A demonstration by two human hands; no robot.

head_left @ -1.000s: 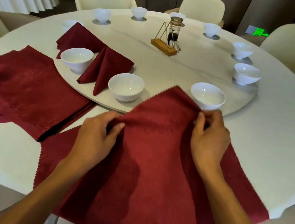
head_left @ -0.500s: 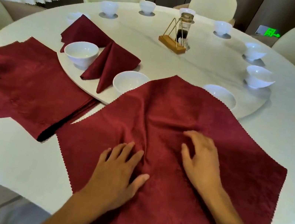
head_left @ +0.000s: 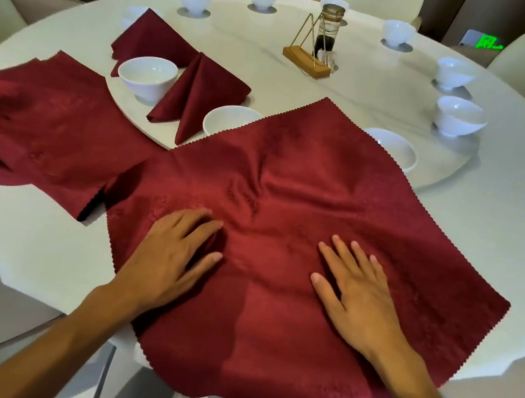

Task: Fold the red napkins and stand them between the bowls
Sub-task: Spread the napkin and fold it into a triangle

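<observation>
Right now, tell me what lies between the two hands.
In the head view, only the open napkin lies between the left hand and the right hand. Both press flat on it, and a wrinkled ridge of cloth rises just beyond the gap.

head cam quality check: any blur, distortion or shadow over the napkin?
Head view: sharp overall, no motion blur on the left hand or right hand; wide-angle lens bows the table edge; a soft shadow darkens the napkin between the wrists; the green sign at top right glows, smeared.
</observation>
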